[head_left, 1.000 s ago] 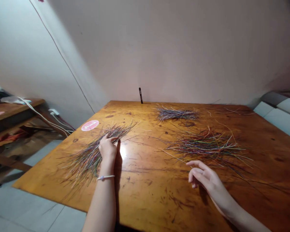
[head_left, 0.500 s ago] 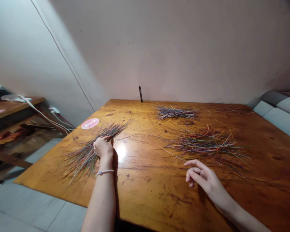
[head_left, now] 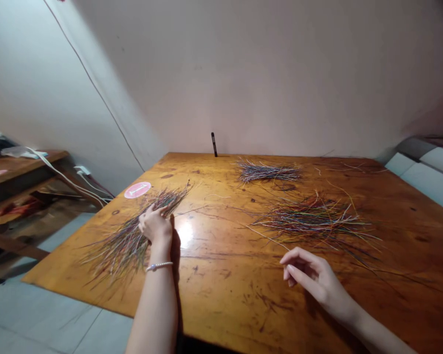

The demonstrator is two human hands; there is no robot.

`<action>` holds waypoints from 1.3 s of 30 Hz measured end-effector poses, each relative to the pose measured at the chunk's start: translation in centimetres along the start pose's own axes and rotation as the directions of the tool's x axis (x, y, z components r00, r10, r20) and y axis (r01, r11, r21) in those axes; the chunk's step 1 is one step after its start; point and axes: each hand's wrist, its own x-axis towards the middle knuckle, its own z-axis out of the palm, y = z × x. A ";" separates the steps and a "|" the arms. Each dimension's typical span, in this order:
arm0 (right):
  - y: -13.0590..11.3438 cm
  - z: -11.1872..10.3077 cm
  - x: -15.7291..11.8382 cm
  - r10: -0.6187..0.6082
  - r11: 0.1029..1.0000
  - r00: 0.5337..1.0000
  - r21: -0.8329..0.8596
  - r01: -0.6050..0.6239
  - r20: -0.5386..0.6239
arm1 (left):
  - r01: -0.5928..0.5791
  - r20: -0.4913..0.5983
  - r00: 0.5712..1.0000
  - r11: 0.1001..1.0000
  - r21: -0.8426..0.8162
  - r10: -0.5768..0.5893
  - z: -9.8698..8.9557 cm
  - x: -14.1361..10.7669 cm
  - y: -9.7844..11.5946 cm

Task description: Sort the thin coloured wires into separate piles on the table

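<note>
My left hand (head_left: 155, 225) lies over the left bundle of thin multicoloured wires (head_left: 127, 250), its fingers curled round the middle of it; a beaded bracelet is on the wrist. The bundle runs slantwise, its lower left ends fanned out. Above the table's front right part, my right hand (head_left: 306, 270) is loosely bent, thumb and forefinger slightly apart, with nothing visible in it. One pale wire (head_left: 268, 237) ends close to its fingertips. Just beyond it lies a loose heap of coloured wires (head_left: 313, 219).
A smaller wire bundle (head_left: 268, 172) lies at the back of the wooden table (head_left: 214, 295). A black marker (head_left: 214, 144) stands upright by the wall. Near the left edge is a pink round label (head_left: 138, 190). A side table (head_left: 25, 164) with cables stands at far left.
The left bundle has shifted a little left and towards me, and my left hand's fingers look slightly looser on it. My right forefinger has bent nearer to the thumb.
</note>
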 end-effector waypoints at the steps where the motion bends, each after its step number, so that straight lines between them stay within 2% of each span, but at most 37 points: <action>1: 0.0 0.0 0.0 -0.010 1.000 1.000 -0.004 0.010 0.005 | -0.015 -0.004 1.000 1.000 0.022 0.015 0.0 -0.2 0.4; 5: 0.0 0.1 -0.1 -0.028 0.998 0.999 -0.053 0.029 0.016 | -0.098 0.018 0.995 0.971 0.217 0.096 0.1 -0.4 1.7; 8: 0.1 0.2 0.1 -0.057 0.983 0.997 -0.179 0.049 -0.043 | -0.152 0.051 0.988 0.933 0.325 0.143 0.2 -0.5 2.6; 11: 0.7 0.1 0.4 -0.187 0.909 0.973 -0.399 0.119 -0.137 | -0.132 0.060 0.991 0.924 0.359 0.118 0.1 -0.7 3.2; 13: 1.4 -0.2 0.6 -0.234 0.840 0.957 -0.531 0.111 -0.170 | -0.160 0.099 0.986 0.927 0.339 0.134 0.2 -0.8 3.5; 15: 2.1 -0.5 0.9 -0.225 0.780 0.956 -0.623 0.062 -0.186 | -0.251 0.179 0.962 0.926 0.282 0.206 0.6 -0.9 3.5; 19: 3.5 -1.3 1.3 -0.236 0.671 0.960 -0.740 0.047 -0.153 | -0.412 0.344 0.876 0.895 0.169 0.338 2.1 -1.4 3.3; 23: 4.3 -1.6 1.5 -0.260 0.614 0.960 -0.785 0.080 -0.105 | -0.484 0.415 0.816 0.868 0.110 0.402 3.2 -1.7 3.2; 28: 4.4 -1.6 1.6 -0.275 0.581 0.956 -0.810 0.077 -0.107 | -0.506 0.445 0.791 0.858 0.089 0.420 3.2 -1.5 3.1; 34: 4.3 -1.6 1.5 -0.285 0.592 0.953 -0.800 0.091 -0.103 | -0.544 0.489 0.741 0.838 0.037 0.460 3.1 -1.1 2.8; 39: 3.9 -1.5 1.5 -0.279 0.621 0.955 -0.777 0.101 -0.098 | -0.572 0.483 0.716 0.821 -0.009 0.504 3.4 -1.1 2.7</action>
